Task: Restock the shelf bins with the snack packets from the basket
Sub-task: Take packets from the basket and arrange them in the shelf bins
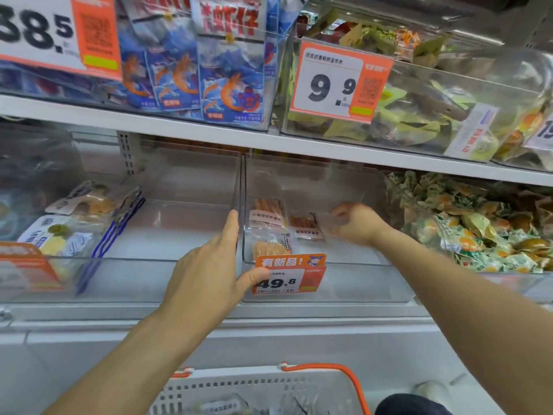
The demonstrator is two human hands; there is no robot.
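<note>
Right grip [356, 224] inside middle bin [329, 283], fingers curled, blurred; hold on packet cannot tell. Left grip [209, 265] fingers straight on bin's left wall, thumb on price tag [288, 275]. Three packets [306, 227] at bin's left side: likely light, slick film; pinch by edges. More in basket [269, 387] below shelf.

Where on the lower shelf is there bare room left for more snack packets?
The clear bin tagged 49.8 holds only three packets at its left, so its floor right of them is bare, though the right hand reaches in there. The bin left of it is bare between the left hand and the blue-edged packets. The far-right bin of green-and-orange packets is crowded.
</note>
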